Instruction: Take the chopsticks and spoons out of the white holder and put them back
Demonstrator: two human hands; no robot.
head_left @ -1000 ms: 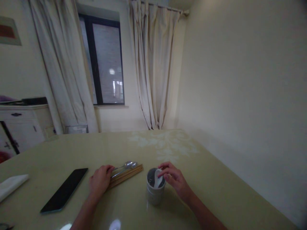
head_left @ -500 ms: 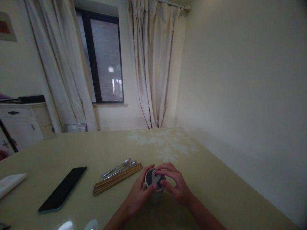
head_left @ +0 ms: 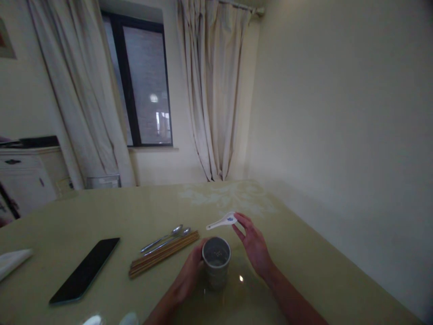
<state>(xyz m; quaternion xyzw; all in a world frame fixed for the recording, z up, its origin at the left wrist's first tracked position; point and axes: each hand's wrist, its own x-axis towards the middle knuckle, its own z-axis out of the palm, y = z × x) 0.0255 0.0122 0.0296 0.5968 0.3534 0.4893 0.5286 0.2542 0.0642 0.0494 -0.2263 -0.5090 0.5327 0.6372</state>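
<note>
My left hand point(head_left: 192, 270) is closed around the left side of a grey cylindrical cup point(head_left: 217, 271) with an open top. Small holes show in the cup's bottom. Above and to the right of it, my right hand point(head_left: 252, 241) pinches a white soup spoon point(head_left: 221, 221) with a blue mark by its bowl end; the handle points left. To the left of the cup lies a bundle of wooden chopsticks point(head_left: 164, 253), and two metal spoons point(head_left: 165, 239) rest just behind it.
A black phone point(head_left: 86, 271) lies on the table point(head_left: 149, 203), left of the chopsticks. A white object point(head_left: 13, 262) is at the far left edge. Two pale rounded shapes point(head_left: 128, 318) show at the bottom. A wall point(head_left: 338, 158) borders the table's right side.
The white soup spoon has come up out of the cup and moved beyond it in my right hand. My left hand has shifted to the cup's side, and the cup's inside shows.
</note>
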